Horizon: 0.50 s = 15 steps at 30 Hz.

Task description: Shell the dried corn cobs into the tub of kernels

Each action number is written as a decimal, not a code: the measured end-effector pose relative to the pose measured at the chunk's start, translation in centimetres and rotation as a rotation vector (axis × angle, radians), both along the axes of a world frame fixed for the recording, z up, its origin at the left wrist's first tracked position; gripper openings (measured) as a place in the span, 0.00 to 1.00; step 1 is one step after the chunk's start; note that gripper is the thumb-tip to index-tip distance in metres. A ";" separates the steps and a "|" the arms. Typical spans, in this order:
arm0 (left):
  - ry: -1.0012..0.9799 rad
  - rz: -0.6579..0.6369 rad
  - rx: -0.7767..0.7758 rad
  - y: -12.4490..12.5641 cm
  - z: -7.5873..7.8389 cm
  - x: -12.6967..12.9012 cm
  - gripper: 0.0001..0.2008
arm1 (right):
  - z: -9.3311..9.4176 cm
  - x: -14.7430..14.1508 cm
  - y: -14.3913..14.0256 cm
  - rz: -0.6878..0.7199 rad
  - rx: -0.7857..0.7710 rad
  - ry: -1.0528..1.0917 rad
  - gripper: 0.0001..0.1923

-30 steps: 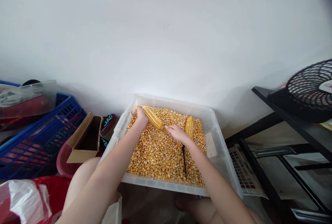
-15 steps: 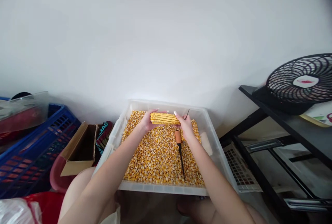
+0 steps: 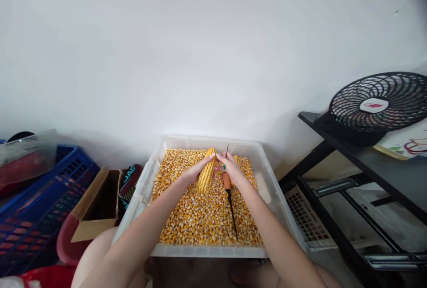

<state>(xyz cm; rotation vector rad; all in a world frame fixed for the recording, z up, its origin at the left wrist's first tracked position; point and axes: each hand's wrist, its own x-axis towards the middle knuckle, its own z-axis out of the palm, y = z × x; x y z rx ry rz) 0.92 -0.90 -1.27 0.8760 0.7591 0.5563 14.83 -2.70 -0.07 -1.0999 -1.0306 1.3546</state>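
Yellow corn cob (image 3: 206,175) gripped in left hand (image 3: 194,174), held w/ tip up over loose kernels (image 3: 200,217) in clear tub (image 3: 267,163). Right hand (image 3: 232,170) clasps orange-handled pick (image 3: 227,180) just beside cob.

The tub (image 3: 267,163) is translucent, smooth, slightly cloudy plastic, filled with dry, matt loose kernels (image 3: 200,217). The cob (image 3: 206,176) at its 12 o'clock end looks bumpy and dull yellow. Beside it the awl (image 3: 228,190) has a thin dark metal shaft and a smooth orange handle. At 9 o'clock, the box (image 3: 96,203) is matt brown cardboard and the crate (image 3: 30,217) glossy blue plastic lattice. At 3 o'clock, the fan (image 3: 376,106) has a black grille, and the shelf (image 3: 363,154) is matt black.
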 end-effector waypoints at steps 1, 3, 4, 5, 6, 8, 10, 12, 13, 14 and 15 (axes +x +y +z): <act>-0.018 0.064 -0.006 0.2 -0.1 0.1 0.25 | 0.2 -0.1 0.0 0.011 0.007 0.027 0.16; -0.032 0.157 0.003 0.6 -0.3 0.2 0.25 | 0.2 -0.3 -0.1 0.019 0.018 0.056 0.16; -0.037 0.179 0.017 0.7 -0.5 0.2 0.26 | 0.1 -0.5 0.0 0.016 0.020 0.059 0.16; -0.041 0.192 0.038 0.8 -0.7 0.2 0.26 | -0.1 -0.7 0.0 0.006 0.023 0.054 0.16; -0.046 0.197 0.061 0.8 -0.9 0.3 0.26 | -0.4 -1.0 0.0 -0.010 0.028 0.042 0.16; -0.059 0.202 0.101 0.8 -1.3 0.6 0.27 | -1.0 -1.5 0.0 -0.057 0.040 0.008 0.15; -0.078 0.195 0.135 0.7 -1.6 0.9 0.28 | -1.4 -1.9 0.0 -0.101 0.043 -0.018 0.13; -0.090 0.192 0.165 0.5 -1.8 1.2 0.28 | -1.7 -2.3 -0.1 -0.121 0.027 -0.024 0.12; -0.083 0.199 0.178 0.5 -1.8 1.3 0.28 | -1.9 -2.4 -0.1 -0.119 0.012 -0.018 0.11; -0.066 0.213 0.194 0.4 -1.8 1.3 0.28 | -2.0 -2.5 -0.2 -0.115 -0.005 -0.008 0.10; -0.040 0.236 0.212 0.4 -1.9 1.4 0.27 | -2.2 -2.7 -0.2 -0.110 -0.019 0.002 0.10</act>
